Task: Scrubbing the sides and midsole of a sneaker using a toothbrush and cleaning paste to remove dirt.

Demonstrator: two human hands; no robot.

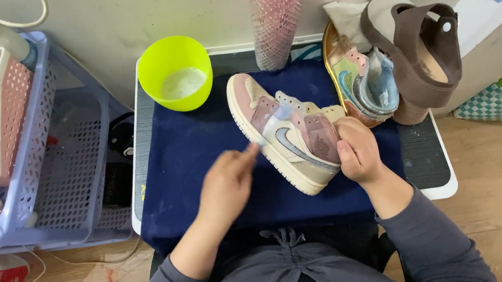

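Nearest, the left hand pinches a small pale tool, blurred and too small to tell, against the side of the pastel pink, cream and blue high-top sneaker; its grip is closed on that tool. The right hand clamps the sneaker's heel, holding it tilted on the navy cloth that covers the bench. If the right hand loosens, the shoe could roll and the tool skid across the leather. Farther off, the lime-green plastic bowl of whitish liquid sits near the sneaker's toe; a shove could tip it over. The matching sneaker and the brown heeled sandal lean far right, apt to topple.
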